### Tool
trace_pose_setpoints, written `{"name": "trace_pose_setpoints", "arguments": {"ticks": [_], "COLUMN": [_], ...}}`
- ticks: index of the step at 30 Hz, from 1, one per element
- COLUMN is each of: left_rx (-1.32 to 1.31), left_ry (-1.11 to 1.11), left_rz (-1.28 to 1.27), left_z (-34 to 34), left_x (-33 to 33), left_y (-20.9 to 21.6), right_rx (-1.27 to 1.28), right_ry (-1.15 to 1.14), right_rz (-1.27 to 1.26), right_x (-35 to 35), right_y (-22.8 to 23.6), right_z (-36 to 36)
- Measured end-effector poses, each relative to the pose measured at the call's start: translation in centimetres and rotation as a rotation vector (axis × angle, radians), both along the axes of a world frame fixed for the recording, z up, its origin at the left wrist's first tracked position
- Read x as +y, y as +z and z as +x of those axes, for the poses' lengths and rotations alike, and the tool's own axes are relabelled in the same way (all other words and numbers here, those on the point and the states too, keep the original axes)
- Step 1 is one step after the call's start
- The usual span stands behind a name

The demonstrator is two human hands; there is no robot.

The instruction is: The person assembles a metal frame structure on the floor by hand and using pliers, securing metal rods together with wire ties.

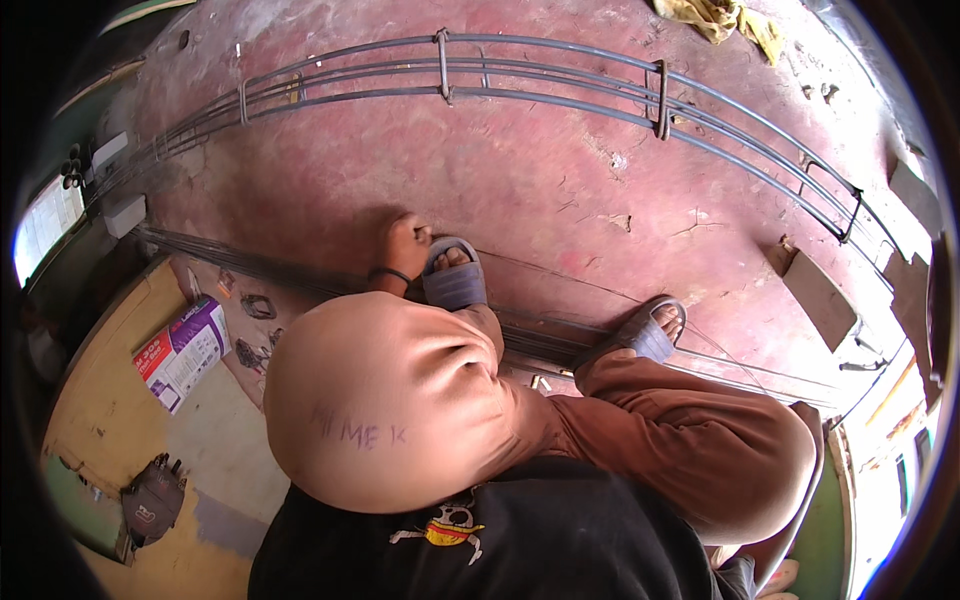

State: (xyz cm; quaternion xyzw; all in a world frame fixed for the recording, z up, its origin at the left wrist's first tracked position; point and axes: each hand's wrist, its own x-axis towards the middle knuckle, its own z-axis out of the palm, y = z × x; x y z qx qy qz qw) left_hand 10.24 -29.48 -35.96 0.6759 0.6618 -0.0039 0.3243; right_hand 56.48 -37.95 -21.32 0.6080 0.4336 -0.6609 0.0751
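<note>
My left hand reaches down past my left knee, beside the grey slide sandal on my left foot. Its fingers are curled closed, and whatever they may hold is hidden; a dark band circles the wrist. Close below it, a bundle of long thin dark rods runs along the floor and passes under my legs. Single thin wires stretch out to the right of that sandal. My right hand does not show; only a dark sleeve appears near the lower edge.
A long cage of steel bars with rectangular ties curves across the reddish floor ahead. At left lie a purple, white and red printed bag and a dark bag-like object. Yellow cloth lies far right, a flat grey-brown board nearer.
</note>
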Motion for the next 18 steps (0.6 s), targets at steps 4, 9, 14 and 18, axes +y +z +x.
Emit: {"name": "trace_pose_setpoints", "arguments": {"ticks": [4, 9, 14, 18], "left_rx": [-0.035, -0.066, 0.004, 0.028], "left_ry": [0.563, 0.570, 0.416, 0.325], "left_rz": [-0.251, -0.368, -0.276, -0.248], "left_z": [-1.4, 1.5, 2.7, 3.5], "left_x": [-2.6, -1.5, -1.1, 0.3], "left_y": [1.6, 2.8, 5.2, 5.5], "right_rx": [-0.189, -0.335, -0.342, -0.338], "right_ry": [-0.034, -0.137, -0.170, -0.202], "right_rz": [-0.036, -0.060, -0.020, -0.009], "right_x": [-0.1, -3.9, -4.7, -5.2], "right_y": [1.5, 2.5, 2.5, 2.3], "right_z": [7.8, 17.0, 22.4, 24.1]}}
